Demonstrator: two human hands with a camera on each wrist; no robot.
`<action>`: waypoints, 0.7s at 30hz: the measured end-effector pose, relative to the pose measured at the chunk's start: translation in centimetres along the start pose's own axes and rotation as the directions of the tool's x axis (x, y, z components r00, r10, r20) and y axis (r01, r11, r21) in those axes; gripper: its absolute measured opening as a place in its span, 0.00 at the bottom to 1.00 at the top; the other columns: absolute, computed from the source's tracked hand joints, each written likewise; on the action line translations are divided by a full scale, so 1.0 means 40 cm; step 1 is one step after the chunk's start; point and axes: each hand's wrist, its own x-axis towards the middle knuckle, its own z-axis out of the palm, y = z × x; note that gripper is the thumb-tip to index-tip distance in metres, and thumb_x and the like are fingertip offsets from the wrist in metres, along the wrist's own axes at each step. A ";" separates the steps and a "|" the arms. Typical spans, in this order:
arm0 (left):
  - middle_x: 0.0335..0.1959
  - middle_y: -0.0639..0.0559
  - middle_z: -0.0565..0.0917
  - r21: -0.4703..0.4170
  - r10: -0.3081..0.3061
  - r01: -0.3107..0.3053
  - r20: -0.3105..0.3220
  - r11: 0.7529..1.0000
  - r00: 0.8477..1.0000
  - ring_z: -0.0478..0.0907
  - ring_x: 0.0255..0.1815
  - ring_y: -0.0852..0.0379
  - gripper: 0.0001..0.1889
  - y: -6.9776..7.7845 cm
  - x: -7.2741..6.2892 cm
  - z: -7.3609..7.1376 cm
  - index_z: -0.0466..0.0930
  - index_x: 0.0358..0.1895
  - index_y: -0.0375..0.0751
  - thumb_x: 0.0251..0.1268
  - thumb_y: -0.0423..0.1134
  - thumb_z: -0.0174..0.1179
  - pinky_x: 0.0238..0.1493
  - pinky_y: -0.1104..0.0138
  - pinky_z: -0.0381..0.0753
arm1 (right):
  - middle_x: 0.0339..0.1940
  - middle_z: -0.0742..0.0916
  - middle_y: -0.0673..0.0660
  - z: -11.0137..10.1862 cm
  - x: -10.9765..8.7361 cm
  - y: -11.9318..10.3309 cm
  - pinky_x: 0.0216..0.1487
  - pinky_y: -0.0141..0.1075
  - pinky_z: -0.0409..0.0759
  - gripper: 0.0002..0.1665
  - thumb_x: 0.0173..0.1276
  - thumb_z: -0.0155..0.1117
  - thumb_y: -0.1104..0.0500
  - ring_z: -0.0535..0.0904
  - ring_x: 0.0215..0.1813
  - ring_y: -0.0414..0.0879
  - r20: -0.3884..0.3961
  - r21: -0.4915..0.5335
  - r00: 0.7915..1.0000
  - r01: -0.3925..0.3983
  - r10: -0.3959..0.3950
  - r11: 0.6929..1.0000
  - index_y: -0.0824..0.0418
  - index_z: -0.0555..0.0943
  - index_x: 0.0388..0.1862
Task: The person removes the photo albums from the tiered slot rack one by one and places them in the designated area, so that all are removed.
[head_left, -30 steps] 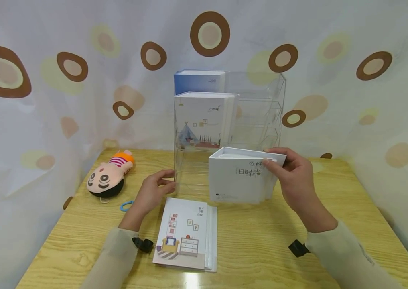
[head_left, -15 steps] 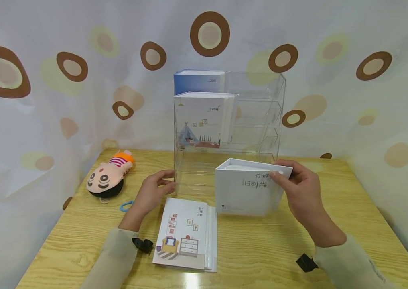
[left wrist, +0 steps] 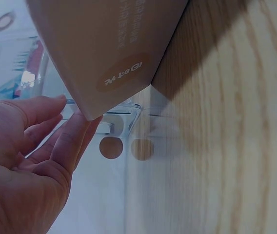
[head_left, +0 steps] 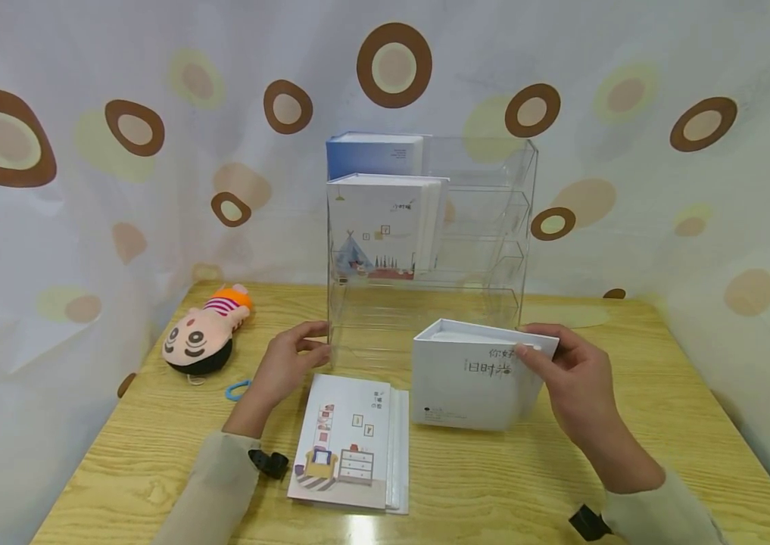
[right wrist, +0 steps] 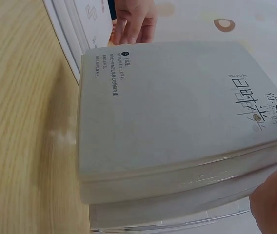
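My right hand holds a white photo album by its right edge, thumb on the front cover and fingers behind. The album is upright, with dark lettering on its cover; its thick pages show in the right wrist view. My left hand is at the left side of a clear acrylic rack, its fingertips and thumb at the rack's edge. Another white photo album, printed with an armchair and drawers, lies flat in front of the rack. Its brown-looking side fills the top of the left wrist view.
In the rack's left half stand a white album with a tent picture and a blue album. A plush doll and a blue ring lie on the wooden table at left. A patterned cloth hangs behind.
My right hand has brought the upright album away from the rack, downward and slightly right in the head view. The left hand stays at the rack's side.
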 end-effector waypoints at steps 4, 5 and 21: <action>0.79 0.38 0.80 0.001 -0.001 0.001 -0.004 1.000 1.000 0.87 0.68 0.38 0.27 -0.002 0.000 -0.001 0.74 0.82 0.37 0.87 0.35 0.63 0.65 0.54 0.94 | 0.42 0.96 0.40 -0.003 -0.014 0.007 0.45 0.25 0.90 0.11 0.78 0.75 0.66 0.92 0.44 0.35 0.002 -0.023 1.000 -0.016 0.016 1.000 0.62 0.91 0.57; 0.79 0.38 0.80 0.002 -0.001 0.001 -0.005 1.000 1.000 0.87 0.68 0.38 0.27 -0.002 0.000 -0.001 0.74 0.82 0.37 0.87 0.35 0.63 0.65 0.54 0.94 | 0.42 0.96 0.40 -0.004 -0.017 0.008 0.45 0.25 0.90 0.11 0.78 0.75 0.66 0.92 0.45 0.35 0.004 -0.028 1.000 -0.017 0.017 0.999 0.63 0.90 0.57; 0.79 0.38 0.80 0.004 0.001 -0.001 -0.001 1.000 1.000 0.87 0.68 0.38 0.27 0.001 -0.001 0.001 0.74 0.82 0.38 0.87 0.36 0.63 0.64 0.55 0.94 | 0.43 0.96 0.44 -0.026 -0.064 0.044 0.45 0.27 0.92 0.10 0.78 0.73 0.69 0.92 0.45 0.37 -0.013 0.094 0.998 -0.062 0.064 0.994 0.61 0.91 0.55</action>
